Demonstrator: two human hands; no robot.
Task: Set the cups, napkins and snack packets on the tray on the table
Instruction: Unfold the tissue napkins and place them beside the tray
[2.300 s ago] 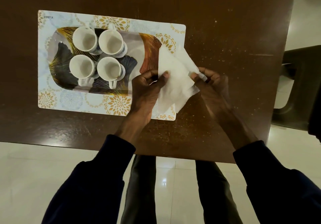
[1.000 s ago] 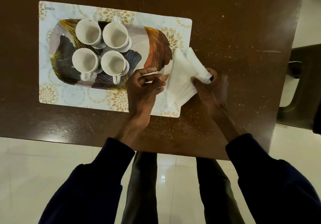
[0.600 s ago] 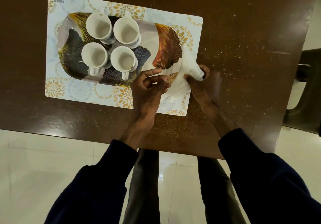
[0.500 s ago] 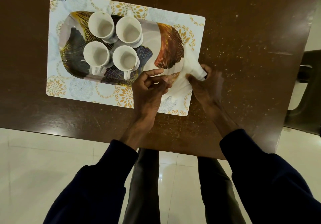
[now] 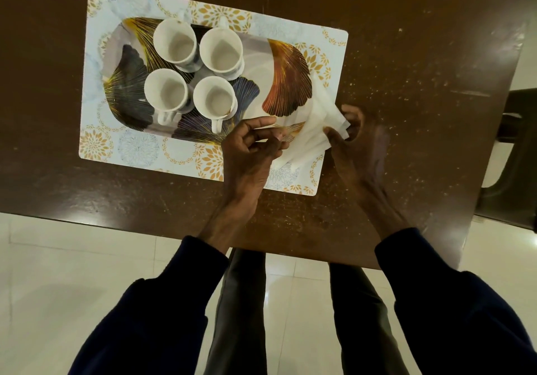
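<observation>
Several white cups [image 5: 174, 41] stand upright in a cluster on the left half of the leaf-patterned tray [image 5: 287, 84]. A small stack of folded white napkins [image 5: 315, 133] lies across the tray's near right end and onto the placemat. My right hand [image 5: 357, 142] pinches the napkins' right corner, thumb on top and fingers behind. My left hand [image 5: 252, 145] hovers at the tray's near rim, fingers half curled and apart, tips just beside the napkins' left edge, holding nothing I can see. No snack packets are in view.
The tray sits on a pale floral placemat [image 5: 139, 148] on a dark brown wooden table [image 5: 421, 69]. A dark chair [image 5: 517, 156] stands off the table's right end. The table's near edge runs just above my sleeves, with tiled floor below.
The napkins came down from between both hands and now lie at the tray's right end. My left hand let go of them; my right hand kept its pinch.
</observation>
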